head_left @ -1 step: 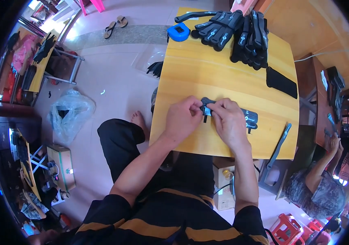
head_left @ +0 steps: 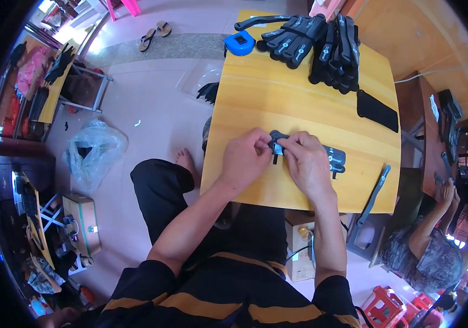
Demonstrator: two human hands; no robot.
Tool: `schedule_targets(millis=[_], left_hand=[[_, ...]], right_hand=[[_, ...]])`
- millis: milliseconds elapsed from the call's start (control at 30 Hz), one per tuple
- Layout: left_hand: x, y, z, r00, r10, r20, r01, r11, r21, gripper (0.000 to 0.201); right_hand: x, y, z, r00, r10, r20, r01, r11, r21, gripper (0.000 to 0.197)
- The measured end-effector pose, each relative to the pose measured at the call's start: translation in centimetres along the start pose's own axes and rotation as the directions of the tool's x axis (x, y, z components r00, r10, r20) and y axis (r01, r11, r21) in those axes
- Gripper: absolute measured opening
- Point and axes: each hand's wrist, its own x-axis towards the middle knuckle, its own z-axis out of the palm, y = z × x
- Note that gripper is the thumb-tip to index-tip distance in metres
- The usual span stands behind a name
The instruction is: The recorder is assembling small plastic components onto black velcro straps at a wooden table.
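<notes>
Over the near middle of the wooden table [head_left: 261, 104], my left hand [head_left: 246, 158] and my right hand [head_left: 307, 164] meet, fingertips pinched close together. Between them is a black strap-like piece [head_left: 336, 158] with pale print; its far right end shows past my right hand, lying on the table. A rounded black end [head_left: 278, 134] and a small light-blue patch [head_left: 278, 149] peek out between the fingers, with a short dark tab hanging below. My fingers hide most of the piece. A single long black strap [head_left: 374, 195] lies at the table's right front, partly over the edge.
Two bundles of black straps [head_left: 294, 42] lie at the far side, beside a blue tape measure [head_left: 240, 44]. A black flat pouch [head_left: 378, 111] rests at the right edge. Another person [head_left: 428, 246] works at the right. A plastic bag [head_left: 96, 153] sits on the floor.
</notes>
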Motion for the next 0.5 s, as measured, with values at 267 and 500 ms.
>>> schedule_targets(millis=[267, 500], left_hand=[[-0.5, 0.6, 0.2, 0.974, 0.226, -0.016, -0.218, 0.953, 0.211, 0.034], [-1.6, 0.3, 0.9, 0.941, 0.336, -0.036, -0.309, 0.900, 0.308, 0.033]], right_hand=[[0.0, -0.5, 0.1, 0.999, 0.000, 0.047, 0.004, 0.996, -0.093, 0.020], [-0.5, -1.1, -0.4, 0.996, 0.044, 0.077, -0.037, 0.994, -0.099, 0.029]])
